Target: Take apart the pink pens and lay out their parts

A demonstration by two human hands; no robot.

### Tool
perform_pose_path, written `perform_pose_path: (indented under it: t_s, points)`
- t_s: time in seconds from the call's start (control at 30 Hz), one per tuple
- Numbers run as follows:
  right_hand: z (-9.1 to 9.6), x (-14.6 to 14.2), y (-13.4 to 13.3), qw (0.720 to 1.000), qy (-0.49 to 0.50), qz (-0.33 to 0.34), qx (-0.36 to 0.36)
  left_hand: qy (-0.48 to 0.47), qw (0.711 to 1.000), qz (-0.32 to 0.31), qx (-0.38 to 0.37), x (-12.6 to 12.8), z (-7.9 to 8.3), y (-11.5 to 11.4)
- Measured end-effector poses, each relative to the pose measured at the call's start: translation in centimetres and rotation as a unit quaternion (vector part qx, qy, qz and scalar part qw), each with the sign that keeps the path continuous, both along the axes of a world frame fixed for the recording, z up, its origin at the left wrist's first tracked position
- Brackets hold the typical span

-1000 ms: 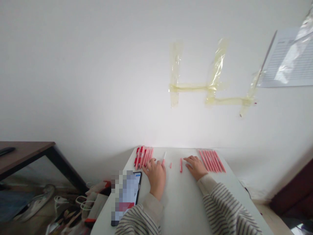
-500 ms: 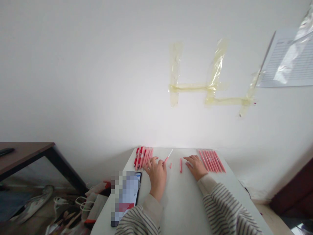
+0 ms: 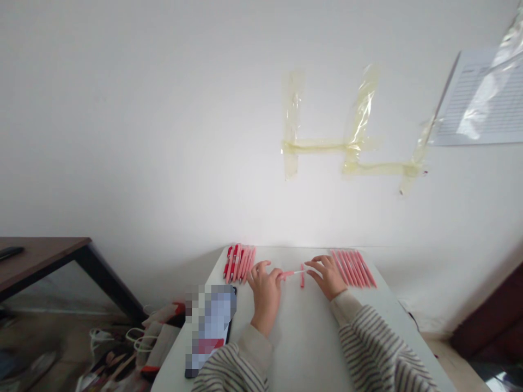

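Observation:
My left hand (image 3: 265, 291) pinches a pink pen barrel (image 3: 287, 274) between thumb and finger. A thin white refill (image 3: 299, 271) sticks out of the barrel to the right. My right hand (image 3: 327, 276) holds nothing; its thumb and fingers are apart, close to the refill's tip. Under the refill, a short pink pen part (image 3: 302, 281) lies on the white table (image 3: 302, 337). To the left of my left hand is a group of pink and red pens (image 3: 239, 264). Several pink pen barrels (image 3: 354, 268) lie side by side just right of my right hand.
A phone (image 3: 212, 332) with a blurred screen lies at the table's left edge. The white wall (image 3: 183, 136) rises behind the table, with yellowed tape (image 3: 318, 147) on it. Bags and cables (image 3: 139, 343) are on the floor to the left, near a brown desk (image 3: 44, 261).
My left hand has turned the pen barrel from pointing up and away to pointing right, bringing the refill near my right fingers. My right hand has barely moved.

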State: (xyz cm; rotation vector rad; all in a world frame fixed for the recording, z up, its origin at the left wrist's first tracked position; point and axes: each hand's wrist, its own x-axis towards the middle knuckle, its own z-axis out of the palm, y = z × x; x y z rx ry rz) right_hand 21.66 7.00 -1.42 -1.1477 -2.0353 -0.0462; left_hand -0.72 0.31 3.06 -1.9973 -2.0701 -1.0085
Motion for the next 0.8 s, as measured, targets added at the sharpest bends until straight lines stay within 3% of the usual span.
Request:
perform_pose_path:
  t_s: [0.37,0.8]
  points:
    - [0.15,-0.03,0.07,0.999,0.021,0.024,-0.002,-0.005,1.0,-0.001,0.008,0.04,0.0,-0.01]
    - [0.29,0.37,0.22,1.0,0.025,-0.004,0.015,0.009,0.999,0.048,-0.018,-0.25,0.05,0.07]
